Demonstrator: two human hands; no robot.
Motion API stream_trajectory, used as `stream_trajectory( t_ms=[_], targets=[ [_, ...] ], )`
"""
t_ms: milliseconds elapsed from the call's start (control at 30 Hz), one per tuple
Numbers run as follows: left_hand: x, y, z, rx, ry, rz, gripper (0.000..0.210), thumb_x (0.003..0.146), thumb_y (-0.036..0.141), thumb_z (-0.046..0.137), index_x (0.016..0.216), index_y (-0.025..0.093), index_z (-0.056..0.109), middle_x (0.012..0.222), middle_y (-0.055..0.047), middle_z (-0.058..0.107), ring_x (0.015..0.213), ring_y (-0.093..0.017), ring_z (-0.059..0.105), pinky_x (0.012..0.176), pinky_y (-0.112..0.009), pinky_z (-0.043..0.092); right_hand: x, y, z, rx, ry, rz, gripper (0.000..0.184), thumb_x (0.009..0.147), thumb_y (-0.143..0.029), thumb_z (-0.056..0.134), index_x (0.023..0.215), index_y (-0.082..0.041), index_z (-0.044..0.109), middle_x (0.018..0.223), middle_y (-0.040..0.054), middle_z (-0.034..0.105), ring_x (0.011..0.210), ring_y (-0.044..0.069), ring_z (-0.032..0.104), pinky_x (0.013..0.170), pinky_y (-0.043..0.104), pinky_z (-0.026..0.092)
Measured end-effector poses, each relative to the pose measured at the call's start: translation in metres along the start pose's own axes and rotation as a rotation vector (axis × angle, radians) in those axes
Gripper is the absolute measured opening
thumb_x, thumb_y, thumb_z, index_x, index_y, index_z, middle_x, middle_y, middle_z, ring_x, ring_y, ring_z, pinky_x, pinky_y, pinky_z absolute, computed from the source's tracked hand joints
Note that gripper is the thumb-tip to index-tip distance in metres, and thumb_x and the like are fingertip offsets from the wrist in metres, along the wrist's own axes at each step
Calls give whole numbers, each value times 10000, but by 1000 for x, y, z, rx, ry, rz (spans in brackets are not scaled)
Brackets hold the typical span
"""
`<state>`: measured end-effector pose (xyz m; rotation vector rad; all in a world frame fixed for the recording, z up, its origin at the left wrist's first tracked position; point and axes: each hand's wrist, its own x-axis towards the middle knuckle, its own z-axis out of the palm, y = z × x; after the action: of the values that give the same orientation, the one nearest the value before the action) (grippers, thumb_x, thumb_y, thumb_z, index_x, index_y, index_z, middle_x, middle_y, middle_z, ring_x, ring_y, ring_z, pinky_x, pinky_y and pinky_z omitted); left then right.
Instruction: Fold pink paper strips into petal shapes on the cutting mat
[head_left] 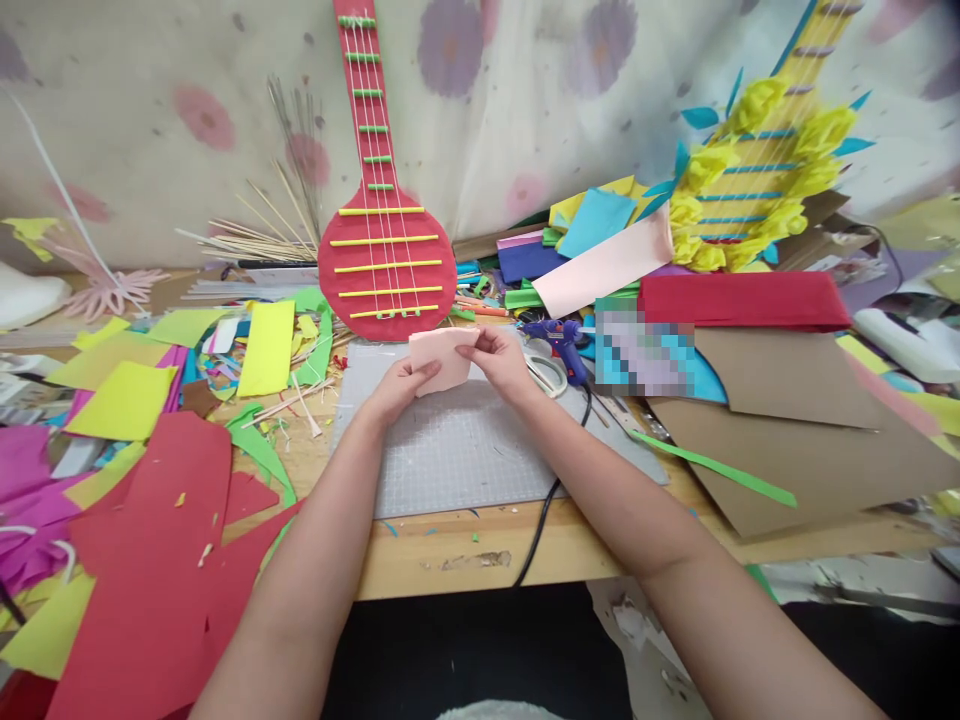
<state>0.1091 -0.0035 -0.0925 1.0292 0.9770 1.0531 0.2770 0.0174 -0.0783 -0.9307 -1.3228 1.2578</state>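
Between my two hands is a small stack of pale pink paper (442, 357), held up over the grey cutting mat (465, 450). My left hand (405, 388) pinches its lower left side, thumb in front. At the upper right edge, my right hand (499, 358) grips it between thumb and fingers. Just behind the paper leans a red paper guitar (386, 265) with yellow and green strips and white strings. To the right of my right hand lie a pair of scissors with white handles (550, 376) and a blue glue gun (564, 345).
Red sheets (150, 560) and yellow paper (266, 347) cover the left side. Brown cardboard (795, 440) and a red crepe roll (750, 302) lie right. A yellow flowered guitar (750, 190) leans at the back. A black cord (546, 520) crosses the mat and table edge.
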Motion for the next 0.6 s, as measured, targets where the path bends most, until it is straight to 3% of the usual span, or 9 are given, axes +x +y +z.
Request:
stream_trajectory(
  t_ms=[133, 300, 600],
  targets=[
    [-1, -1, 1, 68, 13, 49, 408, 544, 351, 791, 880, 146, 685, 858, -59, 711, 836, -226, 634, 754, -310, 473, -7, 7, -1, -16, 23, -5, 376, 569, -494, 711, 742, -230, 507, 789, 9, 605, 867, 197, 574, 804, 356, 456],
    [0, -5, 1, 61, 34, 49, 442, 573, 430, 754, 897, 140, 670, 825, -51, 712, 794, -202, 633, 703, -277, 469, -10, 13, -1, 22, 1, -48, 413, 569, -482, 727, 838, -244, 524, 867, 20, 604, 884, 195, 570, 841, 366, 450],
    [-1, -5, 1, 72, 86, 67, 465, 544, 457, 768, 873, 146, 664, 773, -39, 702, 804, -205, 622, 700, -277, 457, -10, 24, 2, -111, 30, -44, 311, 639, -465, 657, 783, -223, 525, 760, -4, 563, 752, 158, 528, 754, 325, 442]
  ],
)
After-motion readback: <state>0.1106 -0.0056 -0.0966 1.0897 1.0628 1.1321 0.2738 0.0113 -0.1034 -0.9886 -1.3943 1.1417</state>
